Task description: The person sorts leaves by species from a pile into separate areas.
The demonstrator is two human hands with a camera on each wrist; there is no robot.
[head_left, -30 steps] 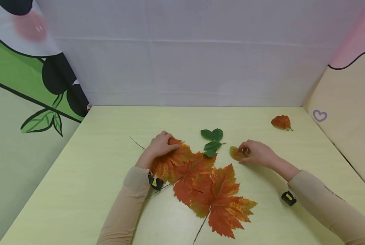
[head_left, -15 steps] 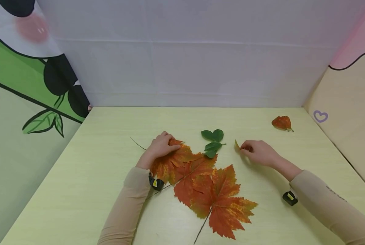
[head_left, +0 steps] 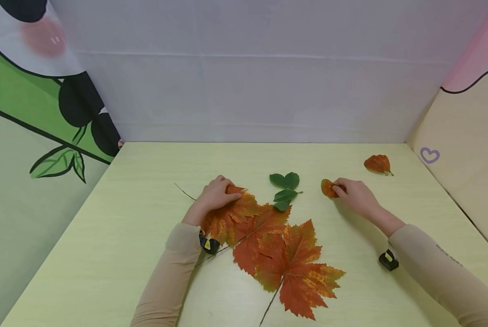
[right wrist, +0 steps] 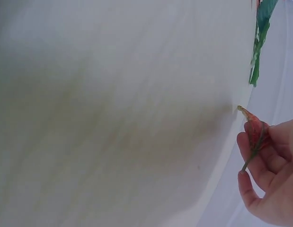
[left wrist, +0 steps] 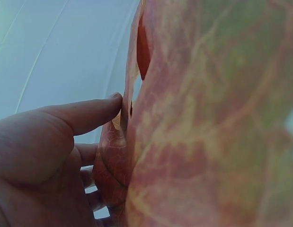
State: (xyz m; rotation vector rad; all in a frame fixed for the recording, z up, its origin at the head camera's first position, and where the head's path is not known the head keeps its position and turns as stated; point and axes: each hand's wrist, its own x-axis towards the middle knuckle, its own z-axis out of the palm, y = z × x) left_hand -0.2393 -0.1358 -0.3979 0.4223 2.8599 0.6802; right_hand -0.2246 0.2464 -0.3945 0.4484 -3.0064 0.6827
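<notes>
While holding a small leaf [head_left: 328, 188], pinches it with right hand [head_left: 357, 197]. Rests left hand [head_left: 216, 195], thumb apart, on large leaf [head_left: 241, 210].

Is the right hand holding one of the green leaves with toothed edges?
No, the right hand pinches a small orange oval leaf, while the green leaves with toothed edges lie apart from that hand.

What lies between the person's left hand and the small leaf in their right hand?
In the head view: part of a big orange leaf, then green leaves, then bare table before the small leaf.
</notes>
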